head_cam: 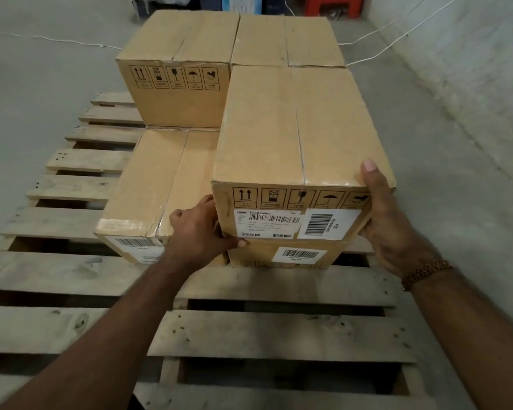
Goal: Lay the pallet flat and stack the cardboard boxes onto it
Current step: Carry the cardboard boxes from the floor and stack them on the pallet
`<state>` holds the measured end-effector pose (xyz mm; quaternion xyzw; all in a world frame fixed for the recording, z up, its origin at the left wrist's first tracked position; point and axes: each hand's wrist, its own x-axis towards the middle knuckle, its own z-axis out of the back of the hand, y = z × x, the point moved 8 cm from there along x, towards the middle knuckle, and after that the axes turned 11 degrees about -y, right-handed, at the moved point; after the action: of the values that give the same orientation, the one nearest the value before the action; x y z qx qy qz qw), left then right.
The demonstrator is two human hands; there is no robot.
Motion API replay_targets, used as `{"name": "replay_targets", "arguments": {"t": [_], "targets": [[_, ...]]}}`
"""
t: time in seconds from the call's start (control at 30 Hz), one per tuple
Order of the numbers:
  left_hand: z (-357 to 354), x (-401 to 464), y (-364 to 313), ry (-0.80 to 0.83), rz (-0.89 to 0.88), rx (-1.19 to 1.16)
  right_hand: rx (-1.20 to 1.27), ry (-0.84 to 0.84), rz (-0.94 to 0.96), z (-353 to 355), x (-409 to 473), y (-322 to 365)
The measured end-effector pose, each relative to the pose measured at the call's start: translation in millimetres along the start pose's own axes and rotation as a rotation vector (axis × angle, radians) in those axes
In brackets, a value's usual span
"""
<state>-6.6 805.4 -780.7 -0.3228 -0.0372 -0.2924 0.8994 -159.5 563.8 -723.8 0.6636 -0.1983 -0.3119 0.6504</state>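
A wooden pallet (71,273) lies flat on the floor. Several taped cardboard boxes stand on it. I hold the near right top box (296,134), which sits on a lower box (282,257) with a barcode label. My left hand (200,232) grips its lower left corner, thumb under the front edge. My right hand (391,223) grips its right front corner, thumb on the top. A single-height box (157,184) lies to the left. Behind it stands a taller box (178,69), and another box (285,39) at the far right.
Grey concrete floor (42,69) surrounds the pallet, with a pale wall (471,69) to the right. White cables (71,41) run across the floor behind the boxes. A red stool (335,5) and blue items stand at the far edge. Bare slats show at the left and front.
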Motion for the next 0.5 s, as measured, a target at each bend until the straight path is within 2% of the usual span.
{"name": "replay_targets", "arguments": {"t": [0.07,0.17,0.27,0.37,0.43,0.5], "targets": [[0,1,2,-0.01,-0.006,0.013,-0.009,0.045,0.0,0,0,1],[0,1,8,0.05,0.03,-0.013,-0.062,0.234,-0.046,2,-1,-5],[3,5,20,0.145,0.112,-0.029,-0.334,0.353,-0.121,5,-5,-23],[20,9,48,0.196,0.276,0.166,-0.502,0.31,-0.144,11,-2,-41],[39,6,70,0.176,0.396,0.175,-0.492,0.252,-0.159,15,4,-48],[62,3,86,0.079,0.52,0.091,-0.472,0.205,-0.178,19,11,-56]]}}
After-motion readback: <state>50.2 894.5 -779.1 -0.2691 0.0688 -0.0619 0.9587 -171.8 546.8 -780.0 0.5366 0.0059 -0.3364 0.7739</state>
